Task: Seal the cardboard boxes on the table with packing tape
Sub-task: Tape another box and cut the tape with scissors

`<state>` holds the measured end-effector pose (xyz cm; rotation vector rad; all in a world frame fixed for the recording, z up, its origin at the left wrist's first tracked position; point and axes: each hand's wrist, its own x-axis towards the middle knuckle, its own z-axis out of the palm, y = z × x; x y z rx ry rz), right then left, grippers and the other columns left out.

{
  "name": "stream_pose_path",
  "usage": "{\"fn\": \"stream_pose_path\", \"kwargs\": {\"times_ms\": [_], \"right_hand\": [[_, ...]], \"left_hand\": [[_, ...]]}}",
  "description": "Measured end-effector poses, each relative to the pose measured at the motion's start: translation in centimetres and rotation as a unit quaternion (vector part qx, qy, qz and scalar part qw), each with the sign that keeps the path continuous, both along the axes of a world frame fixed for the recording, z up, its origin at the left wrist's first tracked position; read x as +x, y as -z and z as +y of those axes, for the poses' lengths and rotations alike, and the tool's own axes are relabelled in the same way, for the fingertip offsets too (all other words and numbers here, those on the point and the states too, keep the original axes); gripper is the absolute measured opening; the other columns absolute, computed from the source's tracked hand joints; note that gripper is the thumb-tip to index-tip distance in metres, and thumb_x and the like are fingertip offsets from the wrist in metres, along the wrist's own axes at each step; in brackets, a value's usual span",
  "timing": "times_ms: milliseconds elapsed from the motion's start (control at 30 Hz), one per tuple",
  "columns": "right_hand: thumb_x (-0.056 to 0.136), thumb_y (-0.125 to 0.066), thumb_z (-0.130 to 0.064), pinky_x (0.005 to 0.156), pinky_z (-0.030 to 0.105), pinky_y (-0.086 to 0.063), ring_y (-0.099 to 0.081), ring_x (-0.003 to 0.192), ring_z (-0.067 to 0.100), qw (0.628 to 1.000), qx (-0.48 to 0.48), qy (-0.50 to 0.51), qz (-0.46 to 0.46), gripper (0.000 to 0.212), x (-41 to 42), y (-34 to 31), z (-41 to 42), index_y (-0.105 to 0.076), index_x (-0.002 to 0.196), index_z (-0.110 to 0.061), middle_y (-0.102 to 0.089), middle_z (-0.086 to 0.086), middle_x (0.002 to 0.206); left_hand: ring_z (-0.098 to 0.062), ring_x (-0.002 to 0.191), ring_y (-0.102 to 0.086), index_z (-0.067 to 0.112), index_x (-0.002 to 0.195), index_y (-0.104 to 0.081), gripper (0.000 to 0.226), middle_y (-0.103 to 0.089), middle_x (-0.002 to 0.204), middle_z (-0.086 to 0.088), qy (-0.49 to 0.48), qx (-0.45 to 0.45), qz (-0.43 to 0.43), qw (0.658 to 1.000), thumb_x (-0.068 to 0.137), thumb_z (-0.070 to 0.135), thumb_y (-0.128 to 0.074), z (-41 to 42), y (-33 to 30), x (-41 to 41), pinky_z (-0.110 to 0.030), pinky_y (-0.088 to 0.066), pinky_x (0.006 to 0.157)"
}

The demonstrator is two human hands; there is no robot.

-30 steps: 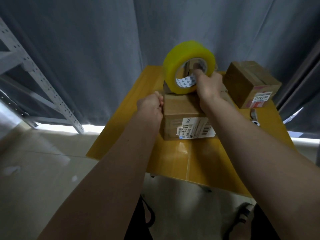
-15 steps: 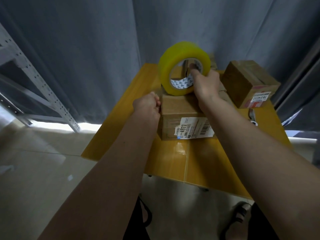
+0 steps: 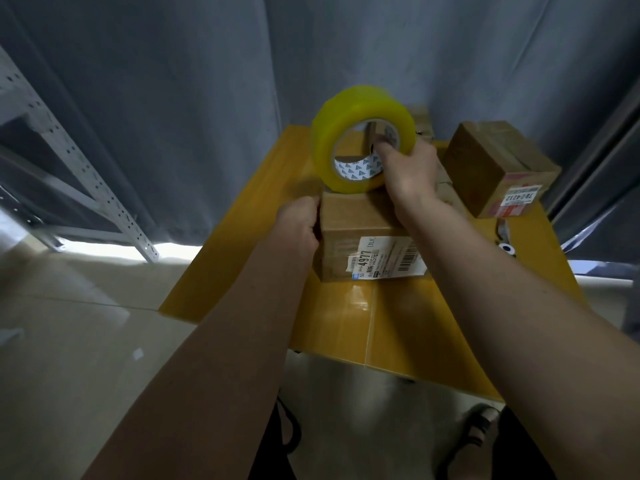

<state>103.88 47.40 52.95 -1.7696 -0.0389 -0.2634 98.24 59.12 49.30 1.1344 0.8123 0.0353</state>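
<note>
Frame centre: the right hand (image 3: 410, 171) grips the tape roll (image 3: 360, 140) upright on the box (image 3: 360, 233) — left hand (image 3: 299, 225) curls round its left edge, steadying.

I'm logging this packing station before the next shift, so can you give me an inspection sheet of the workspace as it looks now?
Surface: yellow table, glossy, near part bare.
Job's things: labelled box at the centre; yellow tape roll standing on edge on its top; second box tilted at the right; more cardboard behind, partly hidden.
Clutter: small tool with a white ring near the right edge, too blurred to name.
Grippers: left hand grips the labelled box's left edge; right hand holds the roll, fingers in its core.
Cables: nothing seen.
Surroundings: grey curtain, metal rack at left, tiled floor.
</note>
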Motion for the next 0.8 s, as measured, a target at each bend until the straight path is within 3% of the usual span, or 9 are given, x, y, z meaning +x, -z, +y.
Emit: {"fn": "stream_pose_path", "kwargs": {"times_ms": [67,167,367,467,500,567,667,733,800], "right_hand": [[0.089,-0.065,-0.026,0.077,0.025,-0.047,-0.063,0.086,0.016,1.000,-0.002,0.005,0.000,0.016,0.0,0.1,0.1,-0.068,0.099,-0.014,-0.067,0.001,0.090],[0.089,-0.065,-0.027,0.073,0.021,-0.040,-0.059,0.082,0.012,1.000,-0.016,0.022,-0.003,0.019,0.1,0.2,0.2,-0.069,0.102,-0.014,-0.065,-0.003,0.088],[0.090,-0.063,-0.023,0.082,0.028,-0.049,-0.061,0.088,0.015,1.000,-0.016,0.019,-0.007,0.021,0.1,0.1,0.2,-0.069,0.105,-0.011,-0.065,-0.001,0.093],[0.090,-0.063,-0.023,0.084,0.029,-0.051,-0.063,0.091,0.017,0.999,-0.021,0.023,-0.008,0.021,0.1,0.1,0.1,-0.069,0.106,-0.010,-0.066,0.001,0.095],[0.090,-0.063,-0.023,0.085,0.030,-0.051,-0.063,0.092,0.017,0.999,-0.023,0.023,-0.007,0.022,0.1,0.1,0.1,-0.069,0.106,-0.009,-0.067,0.002,0.096],[0.090,-0.063,-0.023,0.088,0.033,-0.052,-0.064,0.094,0.019,1.000,-0.022,0.022,-0.004,0.022,0.0,0.1,0.2,-0.069,0.106,-0.008,-0.069,0.004,0.100],[0.090,-0.062,-0.022,0.089,0.035,-0.052,-0.064,0.096,0.021,0.999,-0.021,0.025,-0.008,0.021,0.0,0.1,0.2,-0.069,0.104,-0.007,-0.070,0.007,0.100],[0.090,-0.062,-0.022,0.088,0.034,-0.052,-0.065,0.095,0.021,0.999,-0.022,0.028,-0.009,0.020,-0.1,0.1,0.3,-0.069,0.103,-0.007,-0.070,0.007,0.099],[0.090,-0.063,-0.021,0.082,0.029,-0.051,-0.064,0.092,0.020,0.999,-0.026,0.032,-0.011,0.019,0.0,0.0,0.3,-0.070,0.100,-0.007,-0.069,0.004,0.095]], "left_hand": [[-0.027,0.083,-0.069,0.007,0.087,-0.065,0.012,-0.072,0.094,-0.014,0.008,0.034,0.000,0.999,0.093,0.011,-0.055,-0.1,0.2,0.2,-0.033,-0.057,0.063],[-0.027,0.076,-0.070,0.010,0.077,-0.066,0.015,-0.073,0.083,-0.012,0.025,0.035,-0.004,0.999,0.090,0.016,-0.060,-0.1,0.6,0.3,-0.035,-0.057,0.067],[-0.028,0.075,-0.071,0.011,0.075,-0.070,0.033,-0.074,0.075,-0.010,0.065,0.047,0.015,0.997,0.087,0.042,-0.068,-0.2,3.1,-1.1,-0.041,-0.059,0.069],[-0.017,0.072,-0.061,0.013,0.084,-0.068,0.017,-0.065,0.081,-0.004,0.044,0.184,-0.006,0.982,0.094,0.019,-0.055,0.7,2.1,-0.7,-0.026,-0.051,0.063],[-0.010,0.070,-0.057,0.014,0.089,-0.069,0.020,-0.062,0.080,0.000,0.024,0.244,-0.041,0.969,0.094,0.012,-0.049,0.9,1.1,-0.4,-0.020,-0.048,0.059],[0.000,0.057,-0.051,0.017,0.079,-0.065,0.029,-0.055,0.070,0.004,0.023,0.332,-0.107,0.937,0.094,0.006,-0.042,0.2,-0.6,-0.6,-0.011,-0.039,0.045],[-0.010,0.074,-0.054,0.015,0.087,-0.056,0.020,-0.057,0.082,0.002,0.077,0.404,-0.148,0.900,0.100,0.015,-0.041,-2.3,-0.7,-2.4,-0.023,-0.045,0.062],[-0.016,0.083,-0.057,0.016,0.093,-0.051,0.019,-0.055,0.086,0.003,0.095,0.420,-0.159,0.889,0.103,0.022,-0.037,-3.1,-0.1,-3.3,-0.032,-0.048,0.073],[-0.015,0.086,-0.058,0.017,0.100,-0.050,0.020,-0.056,0.091,0.003,0.101,0.422,-0.156,0.887,0.105,0.027,-0.033,-3.1,0.0,-3.4,-0.032,-0.049,0.075]]}}
